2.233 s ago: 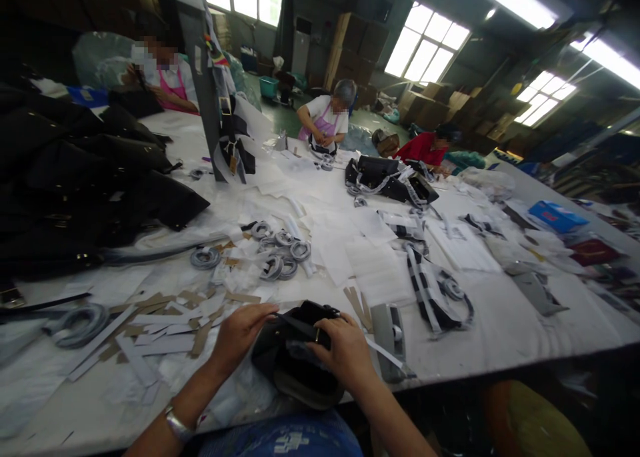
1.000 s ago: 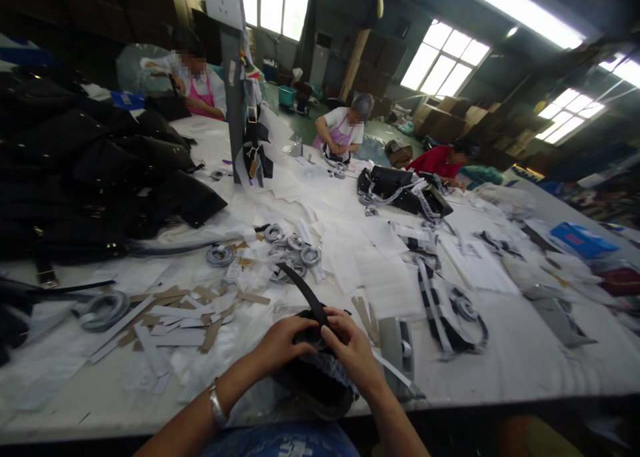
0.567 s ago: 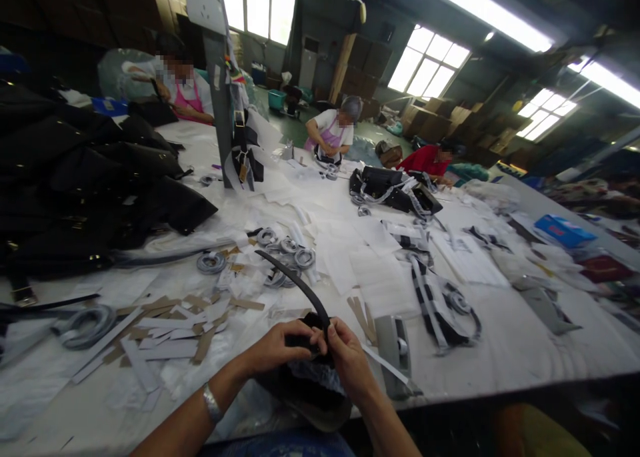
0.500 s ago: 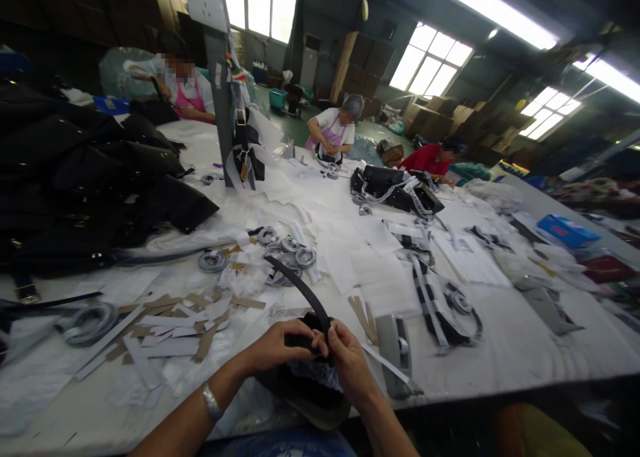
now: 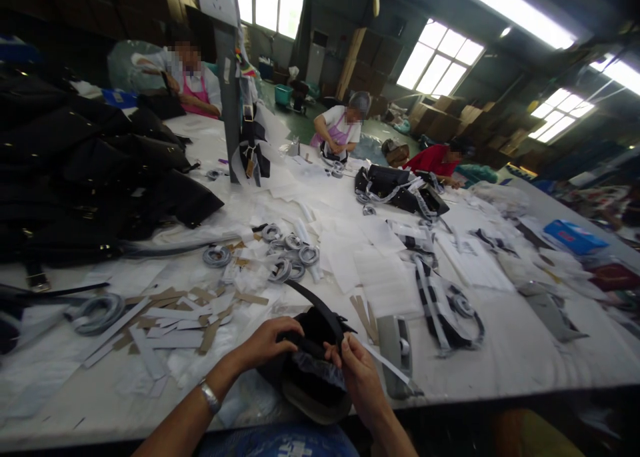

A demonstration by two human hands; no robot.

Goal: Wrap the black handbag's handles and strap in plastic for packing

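Note:
A dark bag (image 5: 315, 400) stands open at the table's front edge, right before my body, with crumpled clear plastic (image 5: 317, 367) inside its mouth. My left hand (image 5: 267, 342) is closed on a black part at the left of the bag's mouth, thumb and fingers pinched round it. At the right side of the opening, my right hand (image 5: 357, 367) pinches a black strap (image 5: 317, 302) between thumb and fingers. The strap arches up and away to the left, its far end free. The fingers partly hide the strap's lower end.
Cardboard and white strips (image 5: 170, 330) lie at left, near a heap of black bags (image 5: 100, 170). Wrapped grey rings (image 5: 290, 250) sit ahead. A grey tape dispenser-like object (image 5: 395, 354) and a plastic-wrapped checked piece (image 5: 445, 310) are at right. Co-workers (image 5: 340, 127) sit across the table.
My hands have drawn apart, showing more of the bag's mouth. The black strap has tipped lower and shifted right with my right hand. The whole view has shifted slightly.

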